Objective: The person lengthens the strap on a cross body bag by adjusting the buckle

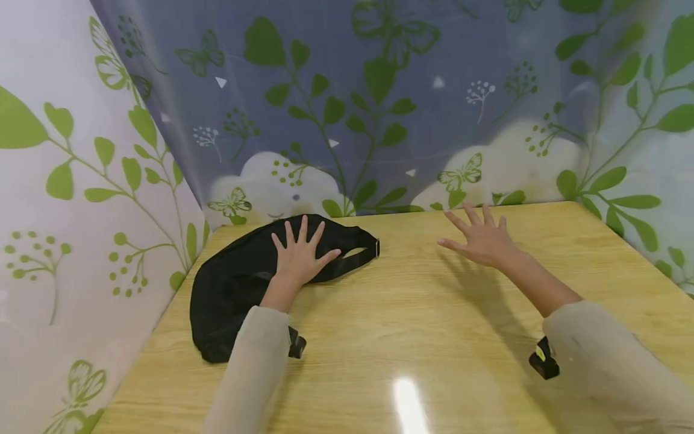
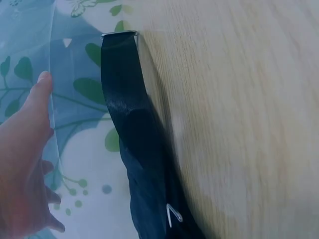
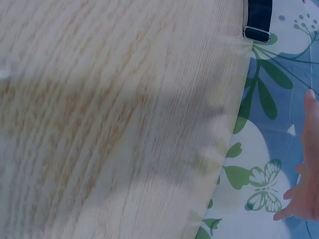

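Observation:
A black fabric bag (image 1: 225, 283) lies on the left part of the table, its strap (image 1: 355, 260) looping right to a metal buckle (image 1: 377, 248). My left hand (image 1: 298, 256), fingers spread, is over the bag; the left wrist view shows this hand (image 2: 22, 159) beside the black strap (image 2: 122, 79) with nothing in its fingers. Whether it touches the bag I cannot tell. Off to the right, my right hand (image 1: 485, 241) hovers over the table with fingers spread, holding nothing. At the right wrist view's edge, part of that hand (image 3: 306, 169) appears, with the strap end (image 3: 259, 17) at the top.
The wood-grain table (image 1: 434, 337) has a bright light reflection near the front. Leaf-and-butterfly patterned sheets (image 1: 347, 108) stand behind it and on both sides. A black band (image 1: 544, 358) hangs at the right sleeve, another dark piece (image 1: 296, 343) at the left sleeve.

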`<move>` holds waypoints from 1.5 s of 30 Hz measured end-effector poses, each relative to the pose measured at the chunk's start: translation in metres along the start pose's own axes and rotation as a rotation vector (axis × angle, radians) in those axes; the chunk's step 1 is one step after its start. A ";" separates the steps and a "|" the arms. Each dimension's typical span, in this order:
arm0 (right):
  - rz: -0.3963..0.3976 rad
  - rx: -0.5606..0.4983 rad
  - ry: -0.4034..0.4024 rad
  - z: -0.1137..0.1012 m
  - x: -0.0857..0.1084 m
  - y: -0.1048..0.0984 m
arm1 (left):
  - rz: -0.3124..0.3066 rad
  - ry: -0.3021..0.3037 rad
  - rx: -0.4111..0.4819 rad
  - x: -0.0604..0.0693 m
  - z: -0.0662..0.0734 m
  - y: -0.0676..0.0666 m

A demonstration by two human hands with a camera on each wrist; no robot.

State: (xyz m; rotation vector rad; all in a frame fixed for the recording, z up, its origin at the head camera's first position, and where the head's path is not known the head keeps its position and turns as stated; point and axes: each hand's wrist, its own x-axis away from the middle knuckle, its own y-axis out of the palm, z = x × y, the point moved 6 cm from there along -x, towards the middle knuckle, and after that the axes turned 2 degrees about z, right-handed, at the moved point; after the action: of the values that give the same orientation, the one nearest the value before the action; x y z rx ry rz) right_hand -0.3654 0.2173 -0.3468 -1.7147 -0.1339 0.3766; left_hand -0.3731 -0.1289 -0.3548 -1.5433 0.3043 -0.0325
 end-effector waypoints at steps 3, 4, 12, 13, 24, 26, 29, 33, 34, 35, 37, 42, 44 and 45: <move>-0.014 -0.009 -0.006 -0.003 -0.004 0.002 | 0.008 -0.004 0.009 0.003 -0.006 -0.002; -0.017 -0.009 -0.010 -0.004 -0.006 0.003 | 0.010 -0.004 0.017 0.004 -0.008 -0.002; -0.027 -0.028 -0.047 -0.026 -0.016 0.014 | 0.029 -0.056 0.096 0.025 -0.027 -0.007; -0.027 -0.034 -0.052 -0.031 -0.017 0.017 | 0.036 -0.063 0.105 0.030 -0.031 -0.007; -0.010 -0.126 -0.110 -0.096 -0.045 0.060 | 0.026 -0.216 0.268 0.113 -0.086 0.004; -0.030 -0.142 -0.125 -0.107 -0.050 0.067 | -0.005 -0.243 0.252 0.128 -0.096 0.008; -0.071 -0.155 -0.159 -0.120 -0.055 0.076 | -0.079 -0.287 0.235 0.145 -0.110 0.016; -0.106 -0.121 -0.218 -0.128 -0.058 0.083 | -0.145 -0.318 0.284 0.152 -0.119 0.030; -0.113 -0.111 -0.229 -0.128 -0.058 0.084 | -0.151 -0.314 0.301 0.151 -0.119 0.033; -0.117 -0.105 -0.240 -0.128 -0.058 0.085 | -0.152 -0.309 0.309 0.150 -0.119 0.036; -0.130 -0.099 -0.255 -0.128 -0.058 0.086 | -0.146 -0.309 0.322 0.148 -0.120 0.042; -0.128 -0.093 -0.296 -0.131 -0.056 0.084 | -0.085 -0.330 0.314 0.146 -0.126 0.045; -0.123 -0.076 -0.314 -0.133 -0.052 0.083 | -0.059 -0.325 0.315 0.145 -0.128 0.043; -0.125 -0.066 -0.318 -0.133 -0.050 0.083 | -0.053 -0.319 0.315 0.143 -0.129 0.043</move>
State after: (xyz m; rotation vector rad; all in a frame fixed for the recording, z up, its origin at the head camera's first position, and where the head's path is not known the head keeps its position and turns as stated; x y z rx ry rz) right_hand -0.3797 0.0627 -0.4010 -1.6912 -0.4880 0.5550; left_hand -0.2699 -0.2837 -0.4214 -1.2204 0.0023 0.1187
